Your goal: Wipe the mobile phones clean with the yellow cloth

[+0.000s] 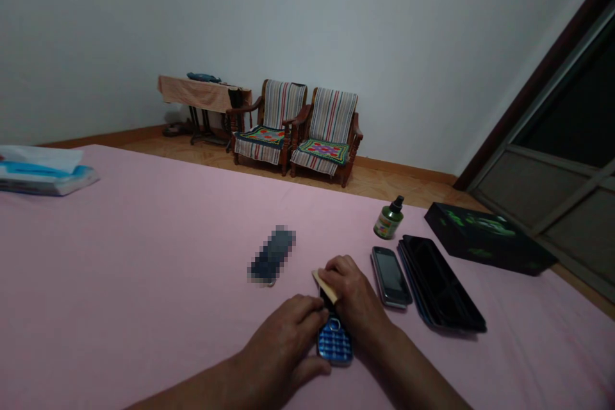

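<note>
A blue keypad phone (335,343) lies on the pink cloth in front of me, its keys towards me. My left hand (283,343) grips its left side, fingers at the upper edge and thumb near the bottom corner. Pinched in my right hand (353,291) is a flat pale-yellow pad (325,286), pressed over the phone's screen. Whether the pad is folded cloth or sponge, I cannot tell. Most of the screen is hidden under the pad and fingers. To the right of my right hand lies a grey touchscreen phone (391,277).
A pixelated dark phone-shaped object (273,256) lies ahead left. On the right are dark tablet-like slabs (442,285), a green spray bottle (389,218) and a black box (490,237). A tissue pack (45,176) sits far left. Two chairs (319,128) stand beyond the pink-covered surface (158,256).
</note>
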{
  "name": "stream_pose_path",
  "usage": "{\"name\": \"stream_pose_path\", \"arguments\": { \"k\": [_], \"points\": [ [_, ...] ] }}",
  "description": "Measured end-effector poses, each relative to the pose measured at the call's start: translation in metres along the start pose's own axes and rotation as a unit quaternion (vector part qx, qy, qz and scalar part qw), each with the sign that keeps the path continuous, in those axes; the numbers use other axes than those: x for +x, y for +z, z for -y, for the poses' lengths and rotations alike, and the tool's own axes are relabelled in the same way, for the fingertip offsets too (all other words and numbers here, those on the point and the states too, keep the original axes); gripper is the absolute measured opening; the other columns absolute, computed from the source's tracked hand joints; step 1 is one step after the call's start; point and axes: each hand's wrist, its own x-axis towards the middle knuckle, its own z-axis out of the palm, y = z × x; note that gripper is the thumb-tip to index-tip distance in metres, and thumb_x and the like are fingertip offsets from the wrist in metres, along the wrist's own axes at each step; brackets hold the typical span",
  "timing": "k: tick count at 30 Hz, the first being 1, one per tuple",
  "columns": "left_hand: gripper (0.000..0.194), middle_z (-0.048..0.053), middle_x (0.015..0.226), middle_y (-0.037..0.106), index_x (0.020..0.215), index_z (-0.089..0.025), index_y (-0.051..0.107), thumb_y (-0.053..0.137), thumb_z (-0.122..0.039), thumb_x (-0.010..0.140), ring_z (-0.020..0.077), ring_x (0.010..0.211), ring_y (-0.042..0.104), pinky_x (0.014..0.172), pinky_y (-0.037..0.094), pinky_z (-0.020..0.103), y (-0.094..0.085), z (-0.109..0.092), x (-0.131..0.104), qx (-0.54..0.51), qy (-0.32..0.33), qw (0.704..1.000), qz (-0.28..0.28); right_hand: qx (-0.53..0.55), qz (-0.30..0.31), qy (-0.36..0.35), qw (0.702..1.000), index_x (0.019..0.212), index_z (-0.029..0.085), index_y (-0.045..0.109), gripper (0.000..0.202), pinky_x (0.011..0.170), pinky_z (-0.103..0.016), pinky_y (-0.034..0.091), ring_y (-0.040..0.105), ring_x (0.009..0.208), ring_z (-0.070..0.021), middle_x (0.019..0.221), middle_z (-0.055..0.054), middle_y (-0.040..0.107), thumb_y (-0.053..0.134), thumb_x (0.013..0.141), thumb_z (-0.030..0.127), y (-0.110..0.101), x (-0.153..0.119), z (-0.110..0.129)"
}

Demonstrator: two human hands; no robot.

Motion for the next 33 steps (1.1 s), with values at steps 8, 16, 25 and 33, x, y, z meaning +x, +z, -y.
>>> {"name": "stream_pose_path", "arguments": {
  "k": [8,16,25,33],
  "points": [
    [0.051,0.011,0.124,0.061,0.119,-0.019,0.060,0.083,-0.017,0.073,0.0290,0.111,0.056,0.098,0.049,0.041,-0.001,-0.005,0.001,0.026,-0.002,1.000,-0.004,-0.031,0.011,0.059,0.998,0.088,0.019,0.069,0.022,0.075,-0.032,0.046,0.054,0.093,-0.0244,0.095,-0.008,0.062,0.059,0.083,-0.001,-0.007,-0.015,-0.005],
    [0.050,0.011,0.125,0.059,0.123,-0.019,0.058,0.079,-0.018,0.078,0.0275,0.114,0.055,0.100,0.048,0.040,0.001,-0.003,0.002,0.016,-0.004,1.000,-0.005,0.022,-0.072,0.105,0.992,0.087,0.016,0.066,0.022,0.080,-0.036,0.045,0.054,0.091,-0.0238,0.092,-0.008,0.059,0.054,0.083,-0.001,-0.012,-0.028,-0.018],
    [0.056,0.013,0.130,0.056,0.127,-0.019,0.055,0.078,-0.015,0.076,0.0297,0.119,0.053,0.103,0.047,0.044,0.005,0.001,0.001,0.028,0.000,1.000,-0.014,0.060,-0.032,0.073,0.995,0.085,0.016,0.067,0.034,0.076,-0.030,0.044,0.055,0.090,-0.0207,0.092,-0.007,0.059,0.047,0.077,-0.010,-0.008,-0.025,-0.015],
    [0.057,0.012,0.130,0.056,0.127,-0.021,0.054,0.078,-0.015,0.076,0.0292,0.118,0.054,0.102,0.047,0.044,0.008,0.004,-0.001,0.022,0.013,0.999,-0.027,0.078,0.015,0.083,0.993,0.087,0.018,0.066,0.034,0.078,-0.030,0.044,0.055,0.092,-0.0199,0.095,-0.006,0.059,0.047,0.079,-0.010,-0.017,-0.044,0.002]
  ]
}}
